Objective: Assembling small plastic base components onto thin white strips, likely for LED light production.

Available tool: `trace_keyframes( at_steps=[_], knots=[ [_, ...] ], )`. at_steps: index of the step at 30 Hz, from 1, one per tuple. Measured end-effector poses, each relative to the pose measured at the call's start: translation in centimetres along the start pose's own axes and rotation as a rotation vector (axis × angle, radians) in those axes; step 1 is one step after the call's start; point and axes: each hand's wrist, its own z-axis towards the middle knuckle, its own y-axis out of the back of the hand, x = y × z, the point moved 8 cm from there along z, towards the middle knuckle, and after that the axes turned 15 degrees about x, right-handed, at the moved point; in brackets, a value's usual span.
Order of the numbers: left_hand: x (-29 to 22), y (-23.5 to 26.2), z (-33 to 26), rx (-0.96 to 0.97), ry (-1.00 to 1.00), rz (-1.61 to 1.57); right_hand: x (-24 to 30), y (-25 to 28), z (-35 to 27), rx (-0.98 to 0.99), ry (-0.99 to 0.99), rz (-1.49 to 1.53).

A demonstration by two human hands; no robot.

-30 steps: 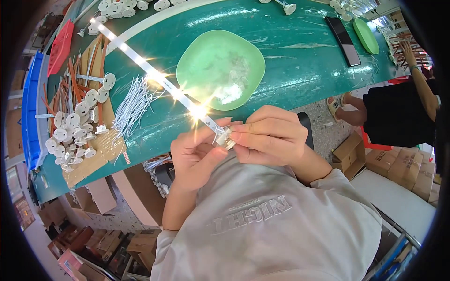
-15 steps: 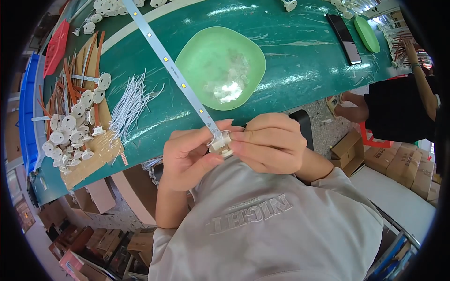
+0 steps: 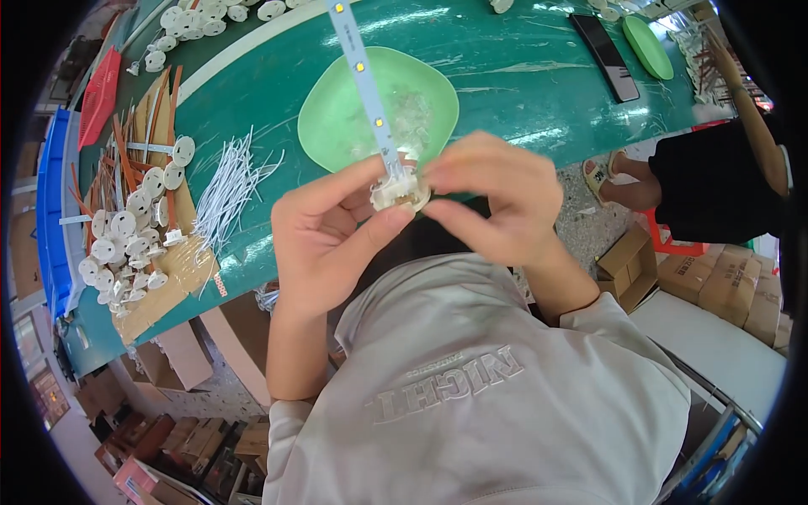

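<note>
My left hand (image 3: 324,231) is closed, thumb and fingers around a round white plastic end cap (image 3: 394,192). From the cap a narrow LED strip (image 3: 368,88), white with small yellow chips, rises away from me over a shallow green bowl (image 3: 320,109). At the cap's right edge is my right hand (image 3: 501,198), its thumb and index finger apart and slightly blurred. I see nothing held between them. Clear, film-like scraps lie in the bowl. Left of it, thin white wires (image 3: 231,189) lie in a loose bundle on the green table (image 3: 252,93).
On cardboard (image 3: 185,282) at the left lie several strips with round white caps (image 3: 124,223). A red basket (image 3: 99,97) and blue bin (image 3: 52,210) stand beyond. At the far right are a phone (image 3: 606,59) and a green dish (image 3: 648,49). Another person (image 3: 715,168) works there.
Both hands have moved up and away from me with the cap. The strip stands more upright. My right thumb and index finger have spread from their pinch on the cap.
</note>
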Motion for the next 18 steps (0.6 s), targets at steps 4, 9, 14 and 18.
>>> trace_keyframes(
  at_steps=[4,9,14,18],
  knots=[
    [1.4,-2.0,2.2,0.059,0.059,-0.022,-2.5,2.9,-1.5,-0.154,-0.343,0.399],
    [5.5,-5.9,5.4,0.232,0.192,0.345,-2.7,6.7,-3.4,-0.118,-0.363,0.193],
    [7.3,-8.0,8.1,0.121,-0.053,0.89,-5.8,9.1,-6.0,-0.092,-0.514,-0.011],
    [8.9,-9.1,9.6,0.108,-0.105,1.119,-7.3,10.1,-6.5,-0.033,-0.491,-0.145]
  ],
)
